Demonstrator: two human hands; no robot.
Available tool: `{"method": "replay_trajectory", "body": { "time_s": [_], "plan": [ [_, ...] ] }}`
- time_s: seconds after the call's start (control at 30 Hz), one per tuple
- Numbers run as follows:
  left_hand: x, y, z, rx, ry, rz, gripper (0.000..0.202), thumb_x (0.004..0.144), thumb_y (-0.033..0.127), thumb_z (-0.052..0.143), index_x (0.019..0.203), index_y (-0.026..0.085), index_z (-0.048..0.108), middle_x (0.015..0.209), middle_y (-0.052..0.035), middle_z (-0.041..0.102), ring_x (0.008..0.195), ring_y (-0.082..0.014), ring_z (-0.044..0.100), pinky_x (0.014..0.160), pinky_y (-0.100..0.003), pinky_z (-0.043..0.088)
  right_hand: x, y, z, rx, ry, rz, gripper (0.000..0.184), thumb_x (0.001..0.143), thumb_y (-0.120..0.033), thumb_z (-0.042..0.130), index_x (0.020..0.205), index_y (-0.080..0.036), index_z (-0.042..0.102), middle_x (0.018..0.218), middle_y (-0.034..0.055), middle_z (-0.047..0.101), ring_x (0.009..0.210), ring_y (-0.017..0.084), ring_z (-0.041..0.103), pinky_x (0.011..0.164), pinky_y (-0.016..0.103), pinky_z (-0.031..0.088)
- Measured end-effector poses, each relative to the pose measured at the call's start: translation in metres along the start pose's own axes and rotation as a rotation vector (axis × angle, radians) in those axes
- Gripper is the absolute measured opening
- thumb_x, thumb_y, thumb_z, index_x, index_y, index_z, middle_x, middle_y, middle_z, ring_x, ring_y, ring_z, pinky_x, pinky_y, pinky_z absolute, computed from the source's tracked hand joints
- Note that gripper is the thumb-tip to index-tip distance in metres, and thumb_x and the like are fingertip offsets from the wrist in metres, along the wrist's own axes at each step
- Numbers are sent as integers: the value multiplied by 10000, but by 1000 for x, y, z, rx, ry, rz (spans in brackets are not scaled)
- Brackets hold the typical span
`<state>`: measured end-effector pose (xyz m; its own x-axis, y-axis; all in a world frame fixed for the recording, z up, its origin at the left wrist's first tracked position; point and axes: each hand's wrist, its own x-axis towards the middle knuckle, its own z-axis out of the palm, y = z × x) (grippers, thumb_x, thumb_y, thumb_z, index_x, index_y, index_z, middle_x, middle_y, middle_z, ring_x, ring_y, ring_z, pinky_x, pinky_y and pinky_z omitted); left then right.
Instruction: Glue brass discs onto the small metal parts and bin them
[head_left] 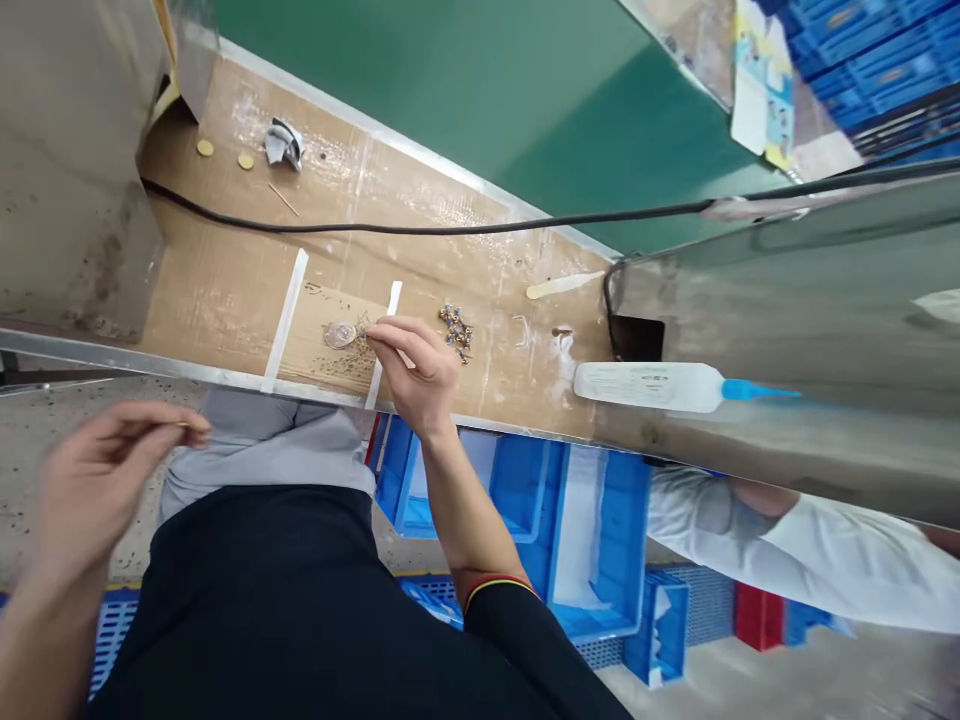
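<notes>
My right hand [416, 362] rests on the brown cardboard work surface [225, 290], its fingers pinched together next to a small round clear part [340, 334]. What the pinch holds is too small to name. A small pile of tiny metal pieces [456, 330] lies just right of that hand. My left hand [101, 480] is raised below the bench edge at the left, with thumb and forefinger pinched on a thin stick-like piece [184, 425].
Two white strips [286, 318] frame the spot on the cardboard. A black cable [420, 228] crosses the bench. A white squeeze bottle with a blue nozzle [660, 386] lies at the right. Blue bins [562, 520] sit below. Another person's white sleeve [810, 545] shows at the right.
</notes>
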<state>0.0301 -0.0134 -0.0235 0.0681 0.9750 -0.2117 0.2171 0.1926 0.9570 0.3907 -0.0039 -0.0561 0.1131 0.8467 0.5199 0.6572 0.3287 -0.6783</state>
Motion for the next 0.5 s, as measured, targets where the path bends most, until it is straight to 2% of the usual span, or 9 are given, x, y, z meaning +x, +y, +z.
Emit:
{"method": "replay_trajectory", "body": {
  "time_s": [0.1,0.17,0.23,0.4,0.5],
  "plan": [
    [4,-17,39,-132,-98,-75,108,1040,328,911,1109,246,897,971,-17,892,861,-197,853,890,-338,754,-2,4,2,-21,-16,-10,192,1145,-227,769,1206,-344,908,1180,28,903,1074,213,883,979,394,751],
    [16,-20,64,-170,-109,-42,152,1063,338,892,1188,253,911,994,-24,901,873,-183,863,905,-310,750,-3,5,2,-28,-32,-25,199,1150,-226,762,1215,-345,908,1185,30,905,1081,214,886,982,398,755],
    [28,-19,81,-184,-102,12,154,1072,318,882,1210,258,917,1008,-25,906,868,-166,868,901,-286,749,-3,6,3,-47,-42,-39,207,1157,-225,749,1218,-341,909,1184,34,906,1080,215,888,981,399,759],
    [42,-14,92,-262,-99,73,136,1064,278,883,1192,237,909,984,-17,905,857,-167,881,815,-277,774,-3,4,3,-90,-44,-68,254,1159,-174,726,1260,-332,898,1194,40,905,1089,211,885,974,396,759],
    [41,-16,92,-272,-82,62,125,1061,261,886,1179,227,912,978,-20,908,868,-162,890,842,-266,779,-3,3,3,-82,-50,-90,291,1146,-130,729,1284,-330,890,1201,40,906,1098,206,883,971,384,753]
  ]
}}
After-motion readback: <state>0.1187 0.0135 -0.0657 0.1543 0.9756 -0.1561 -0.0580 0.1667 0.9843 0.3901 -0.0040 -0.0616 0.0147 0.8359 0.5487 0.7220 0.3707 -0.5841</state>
